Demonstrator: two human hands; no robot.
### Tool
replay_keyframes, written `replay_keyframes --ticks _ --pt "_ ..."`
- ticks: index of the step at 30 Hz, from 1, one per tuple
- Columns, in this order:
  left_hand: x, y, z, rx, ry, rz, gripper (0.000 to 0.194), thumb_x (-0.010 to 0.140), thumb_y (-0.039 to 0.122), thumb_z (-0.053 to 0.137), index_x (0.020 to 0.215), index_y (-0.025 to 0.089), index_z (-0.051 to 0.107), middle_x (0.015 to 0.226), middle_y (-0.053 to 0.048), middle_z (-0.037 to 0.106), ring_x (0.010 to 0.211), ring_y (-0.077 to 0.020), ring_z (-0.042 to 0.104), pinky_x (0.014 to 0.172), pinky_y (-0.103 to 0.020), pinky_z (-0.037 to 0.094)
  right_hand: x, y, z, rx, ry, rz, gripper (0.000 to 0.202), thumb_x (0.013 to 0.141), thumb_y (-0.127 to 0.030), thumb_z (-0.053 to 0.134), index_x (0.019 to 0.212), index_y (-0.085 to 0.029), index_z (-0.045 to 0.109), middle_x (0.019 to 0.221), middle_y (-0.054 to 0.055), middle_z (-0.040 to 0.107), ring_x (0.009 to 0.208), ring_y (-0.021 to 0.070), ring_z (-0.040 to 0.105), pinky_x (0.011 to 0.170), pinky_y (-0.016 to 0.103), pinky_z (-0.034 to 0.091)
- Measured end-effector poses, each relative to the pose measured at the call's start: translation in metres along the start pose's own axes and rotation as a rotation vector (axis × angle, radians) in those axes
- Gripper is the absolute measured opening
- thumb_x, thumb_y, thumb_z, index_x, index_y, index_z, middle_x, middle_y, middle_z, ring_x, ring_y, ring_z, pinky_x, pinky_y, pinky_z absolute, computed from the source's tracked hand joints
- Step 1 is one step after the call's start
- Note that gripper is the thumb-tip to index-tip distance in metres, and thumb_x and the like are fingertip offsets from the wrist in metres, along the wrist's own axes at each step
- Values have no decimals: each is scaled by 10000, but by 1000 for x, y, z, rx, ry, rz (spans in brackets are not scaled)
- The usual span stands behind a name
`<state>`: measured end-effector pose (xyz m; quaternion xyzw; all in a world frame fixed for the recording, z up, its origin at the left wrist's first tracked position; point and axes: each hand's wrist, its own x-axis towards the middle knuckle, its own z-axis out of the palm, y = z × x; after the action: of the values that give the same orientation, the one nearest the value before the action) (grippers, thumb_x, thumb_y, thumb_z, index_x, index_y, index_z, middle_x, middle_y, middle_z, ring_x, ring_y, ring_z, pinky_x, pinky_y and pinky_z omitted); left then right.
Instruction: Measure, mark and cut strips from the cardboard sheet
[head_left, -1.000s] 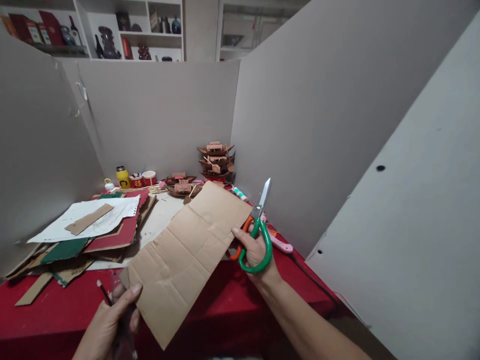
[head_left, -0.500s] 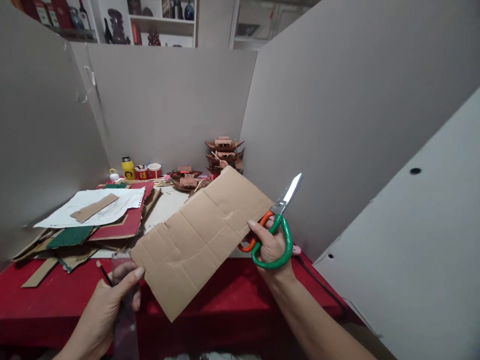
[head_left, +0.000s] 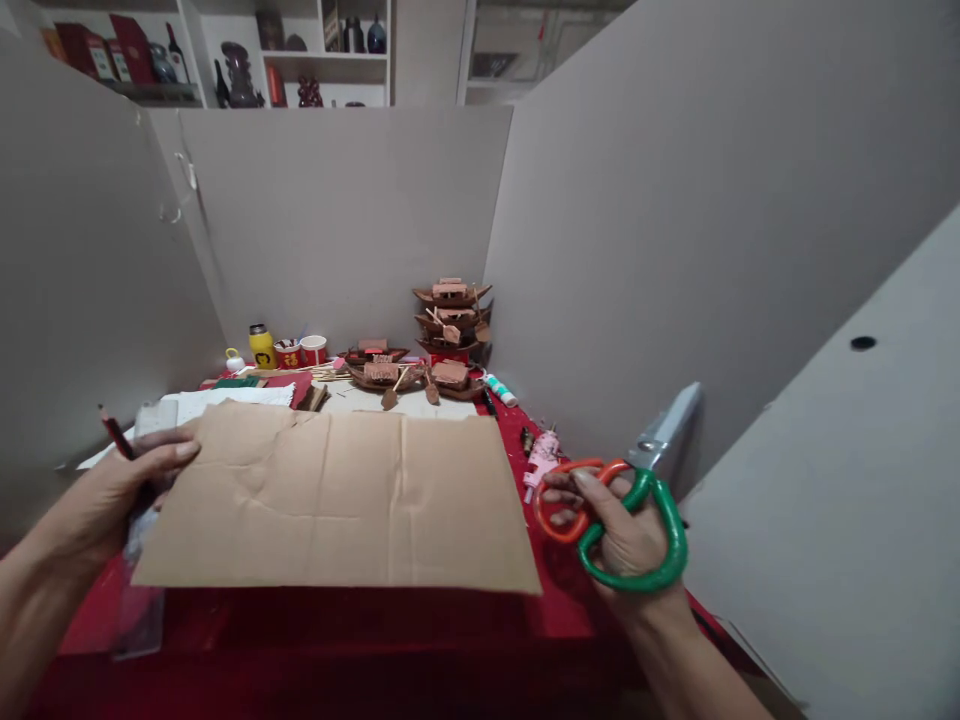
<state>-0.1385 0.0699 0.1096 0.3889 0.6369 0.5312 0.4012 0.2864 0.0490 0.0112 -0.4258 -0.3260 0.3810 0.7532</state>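
Note:
A creased brown cardboard sheet (head_left: 360,500) is held up above the red-covered table. My left hand (head_left: 142,470) grips its left edge between thumb and fingers, along with a pencil (head_left: 116,432) and a clear plastic ruler (head_left: 140,620) hanging below. On the right, my right hand (head_left: 619,520) is closed around scissors (head_left: 667,535) with one green and one orange handle, blades pointing up and right. The scissors are apart from the cardboard.
Small wooden boats (head_left: 451,318) are stacked at the back, with more beside them. A yellow bottle (head_left: 261,347) and red cups (head_left: 313,349) stand back left. A pink tool (head_left: 544,460) lies on the red cloth (head_left: 570,590). Grey panels (head_left: 337,210) enclose the table.
The cardboard has turned level and moved down and left with my left hand. My right hand has let go of it and moved right with the scissors. The pink tool now shows.

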Motion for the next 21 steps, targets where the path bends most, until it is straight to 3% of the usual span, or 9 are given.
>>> replay_keyframes --ticks 3,6,9,13,17,21 --pt "16 16 10 49 -173 50 409 442 314 826 794 197 652 509 42 574 407 -107 429 399 -208 328 2 10 -12 -117 -101 59 391 599 -496 842 733 -176 663 708 79 731 619 219 691 462 264 538" --pt "33 27 38 205 -341 175 336 515 347 806 759 169 659 570 10 615 482 -138 507 449 -224 371 -2 16 -14 -218 -230 109 417 676 -565 771 771 -167 688 774 84 726 696 219 687 578 290 561" --pt "52 35 72 266 -430 245 317 507 330 817 742 175 671 661 -6 651 589 -156 559 526 -234 413 -11 12 -9 -242 -411 173 340 755 -520 721 779 -184 675 736 28 676 668 170 637 613 261 527" --pt "73 46 113 376 -553 322 237 504 308 810 649 177 676 677 -24 667 630 -172 571 569 -251 422 -23 7 -5 -306 -601 280 263 709 -423 752 742 -187 641 694 1 625 639 167 597 578 254 491" --pt "87 56 137 522 -562 377 194 560 279 778 704 166 716 628 -30 665 513 -143 517 496 -247 364 -28 17 -13 -402 -426 226 211 717 -371 730 756 -193 623 673 -16 595 628 161 565 569 246 465" --pt "89 62 142 633 -493 425 199 666 345 702 725 156 719 508 -11 594 390 -120 411 420 -247 271 -33 28 -19 -416 -274 229 239 724 -411 725 757 -197 623 679 0 628 620 173 581 560 253 467"
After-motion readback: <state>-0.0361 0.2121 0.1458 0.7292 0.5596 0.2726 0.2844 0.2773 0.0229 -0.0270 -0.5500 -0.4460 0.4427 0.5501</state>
